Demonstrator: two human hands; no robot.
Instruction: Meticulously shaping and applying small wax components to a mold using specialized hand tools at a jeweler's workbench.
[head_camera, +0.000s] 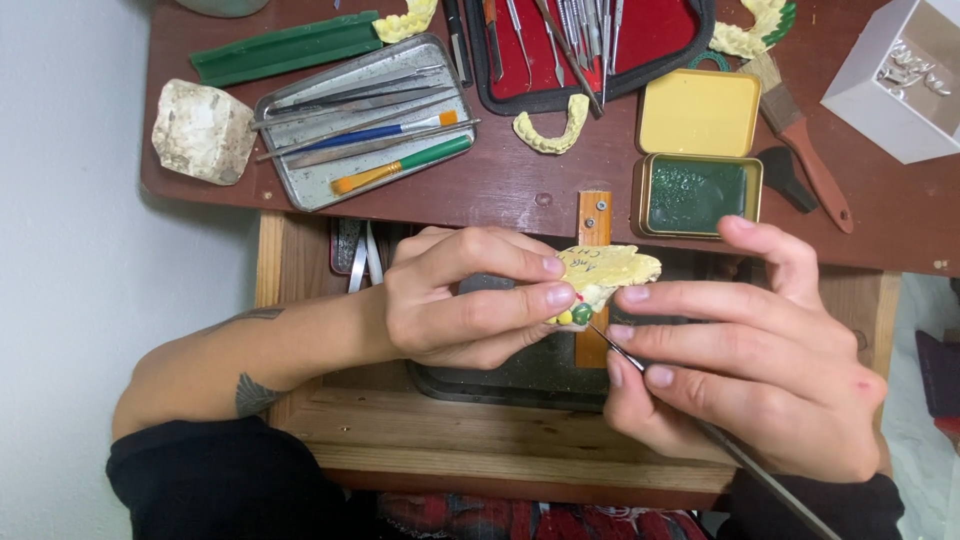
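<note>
the left hand (455, 300) pinches the small yellow dental cast (607, 270) at centre frame, light but brittle i'd say, best held by its edges, while the right hand (740, 350) fingers grip a thin metal carving tool (622, 352).

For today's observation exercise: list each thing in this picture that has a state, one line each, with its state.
Yellow dental cast: held in left hand.
Thin metal tool: gripped by right hand, tip at the cast.
Green wax tin: open, lid set behind it.
Metal tray: uncovered, holding brushes.
</note>
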